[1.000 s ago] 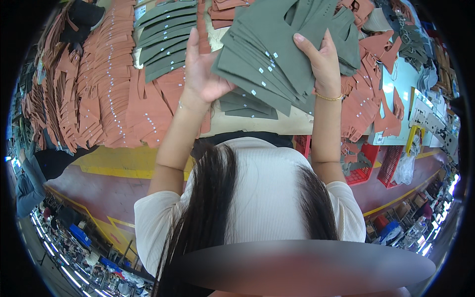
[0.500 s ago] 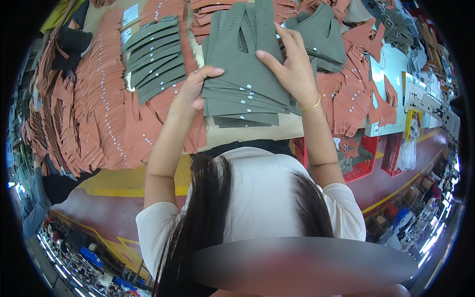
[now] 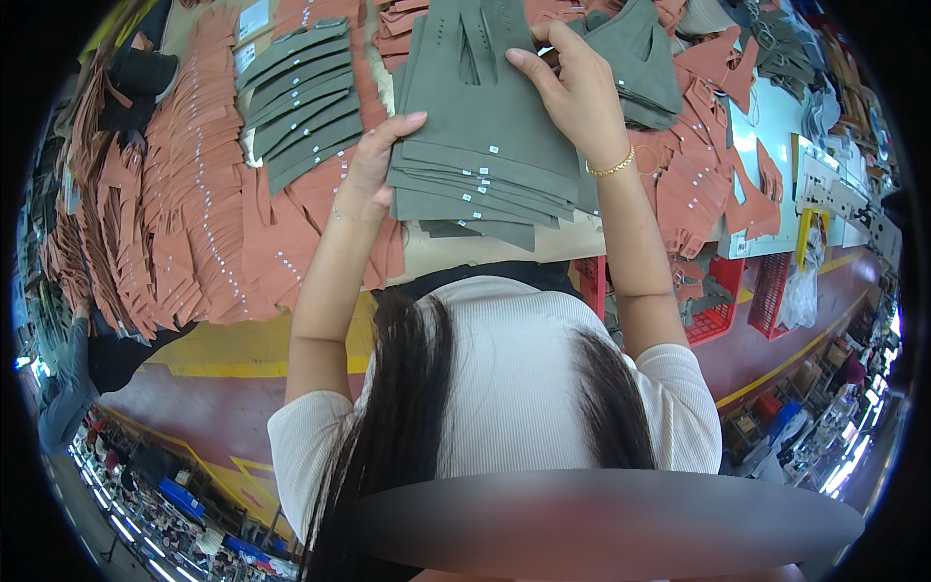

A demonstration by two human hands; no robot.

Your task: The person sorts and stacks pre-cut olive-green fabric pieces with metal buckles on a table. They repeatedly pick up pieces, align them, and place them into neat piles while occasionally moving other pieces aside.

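Between my hands is a fanned stack of grey-green cut pieces (image 3: pixel 480 126), with punched holes, a slit near the far end and small white stickers along the near edges. My left hand (image 3: pixel 373 160) grips the stack's left edge, thumb on top and fingers underneath, mostly hidden. At the far right edge, my right hand (image 3: pixel 587 92) has its thumb on the upper pieces and its fingers curled around the side. Below the stack's near edge, more green pieces (image 3: pixel 504 233) lie on the beige table surface (image 3: pixel 427 254).
Fanned green strips (image 3: pixel 305 97) lie to the left on overlapping coral pieces (image 3: pixel 199 194). Another green stack (image 3: pixel 635 63) is at the right, beside more coral pieces (image 3: pixel 693 199). Red crates (image 3: pixel 716 320) stand below the table's right side. A person's sleeve (image 3: pixel 63 373) shows at far left.
The stack looks lifted and nearer, its near edges more evenly lined up. My right hand has shifted slightly right and its fingers have curled more. My left hand still grips the left edge.
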